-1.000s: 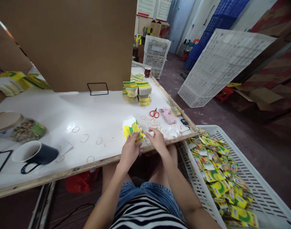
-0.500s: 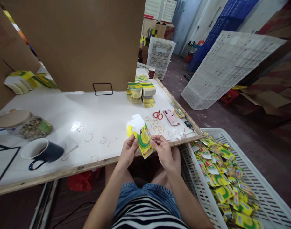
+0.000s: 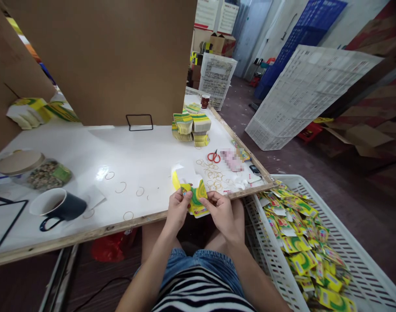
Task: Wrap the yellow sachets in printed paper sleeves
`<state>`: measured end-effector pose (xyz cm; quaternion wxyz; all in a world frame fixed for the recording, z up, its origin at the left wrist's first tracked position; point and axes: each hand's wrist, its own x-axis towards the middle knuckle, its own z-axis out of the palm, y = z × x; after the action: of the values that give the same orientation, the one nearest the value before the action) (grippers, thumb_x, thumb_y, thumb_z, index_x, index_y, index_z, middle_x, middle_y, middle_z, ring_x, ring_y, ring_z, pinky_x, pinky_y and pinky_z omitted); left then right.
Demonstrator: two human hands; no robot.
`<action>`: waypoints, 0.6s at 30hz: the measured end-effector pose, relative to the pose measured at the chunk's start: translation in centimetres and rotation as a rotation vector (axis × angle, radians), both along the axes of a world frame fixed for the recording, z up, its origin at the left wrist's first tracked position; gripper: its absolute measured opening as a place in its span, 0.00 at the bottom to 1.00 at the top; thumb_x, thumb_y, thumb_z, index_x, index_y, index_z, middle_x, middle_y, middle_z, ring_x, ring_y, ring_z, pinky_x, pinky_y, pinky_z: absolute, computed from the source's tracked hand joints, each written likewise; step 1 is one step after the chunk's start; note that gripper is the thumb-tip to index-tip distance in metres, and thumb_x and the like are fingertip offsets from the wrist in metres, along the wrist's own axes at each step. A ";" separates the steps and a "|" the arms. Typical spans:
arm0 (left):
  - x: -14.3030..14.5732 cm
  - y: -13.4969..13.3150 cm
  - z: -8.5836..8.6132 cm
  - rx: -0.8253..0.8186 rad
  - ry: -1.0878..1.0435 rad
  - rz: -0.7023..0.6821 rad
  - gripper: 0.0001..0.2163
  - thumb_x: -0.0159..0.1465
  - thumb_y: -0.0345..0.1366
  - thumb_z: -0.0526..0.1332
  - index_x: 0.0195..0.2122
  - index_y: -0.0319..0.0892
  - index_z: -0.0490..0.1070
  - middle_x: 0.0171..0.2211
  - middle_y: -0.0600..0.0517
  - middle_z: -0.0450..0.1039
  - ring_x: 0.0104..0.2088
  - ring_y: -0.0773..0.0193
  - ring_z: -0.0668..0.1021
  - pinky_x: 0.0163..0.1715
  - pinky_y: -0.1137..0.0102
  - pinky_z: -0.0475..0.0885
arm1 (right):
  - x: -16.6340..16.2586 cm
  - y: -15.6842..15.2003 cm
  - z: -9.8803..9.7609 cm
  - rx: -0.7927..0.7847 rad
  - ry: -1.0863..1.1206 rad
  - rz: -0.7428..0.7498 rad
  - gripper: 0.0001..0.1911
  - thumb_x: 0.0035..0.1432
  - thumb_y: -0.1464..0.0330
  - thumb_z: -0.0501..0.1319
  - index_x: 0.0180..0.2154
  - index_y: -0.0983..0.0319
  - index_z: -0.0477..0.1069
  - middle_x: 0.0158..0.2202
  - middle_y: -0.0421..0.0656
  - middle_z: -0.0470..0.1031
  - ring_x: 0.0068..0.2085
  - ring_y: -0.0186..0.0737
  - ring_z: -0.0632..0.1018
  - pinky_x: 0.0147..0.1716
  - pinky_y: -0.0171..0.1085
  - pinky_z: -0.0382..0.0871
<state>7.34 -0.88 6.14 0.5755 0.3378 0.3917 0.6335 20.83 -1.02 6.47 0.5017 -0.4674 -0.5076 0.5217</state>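
Observation:
Both hands are closed on a small yellow-and-green printed carton at the table's front edge. My left hand pinches its left side between thumb and fingers. On the right side, the thumb of my right hand presses the printed face, with the fingers behind it. White flaps of the card stick out beyond the hands, toward the table. A yellow curved edge shows just past my left fingertips. Part of the carton is covered by the fingers. Several rubber bands lie scattered past the right hand.
A white crate of similar yellow cartons stands at the right. Bundled card stacks, red-handled scissors and a blurred pink object lie on the table. A dark mug and a jar stand left.
The carton has turned from a tall tilted pose to a flatter, lower one between the hands. My right thumb has come in over its printed face.

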 end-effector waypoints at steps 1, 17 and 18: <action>0.1 0.0 0.0 0.004 0.032 0.030 0.18 0.54 0.45 0.68 0.40 0.38 0.71 0.29 0.52 0.77 0.29 0.66 0.78 0.29 0.74 0.72 | -0.1 -0.1 -0.1 0.022 -0.046 -0.044 0.15 0.50 0.58 0.68 0.31 0.63 0.72 0.27 0.41 0.73 0.30 0.38 0.74 0.33 0.38 0.71; -1.5 -1.8 1.9 0.065 0.080 -0.392 0.19 0.53 0.35 0.70 0.43 0.43 0.64 0.35 0.51 0.77 0.33 0.63 0.80 0.35 0.71 0.75 | 3.5 1.5 3.8 0.178 -0.148 0.347 0.09 0.60 0.61 0.60 0.40 0.59 0.67 0.28 0.38 0.69 0.29 0.34 0.71 0.27 0.32 0.65; -1.4 -1.8 1.7 0.062 0.062 -0.399 0.20 0.53 0.35 0.70 0.44 0.44 0.64 0.35 0.51 0.77 0.33 0.63 0.80 0.35 0.71 0.75 | 3.6 1.6 3.7 0.198 -0.177 0.338 0.08 0.61 0.61 0.59 0.37 0.59 0.68 0.28 0.38 0.68 0.29 0.34 0.71 0.27 0.32 0.64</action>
<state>5.89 -2.72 7.87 0.6667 0.4454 0.3148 0.5079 24.40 0.59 10.21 0.4038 -0.3680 -0.6698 0.5028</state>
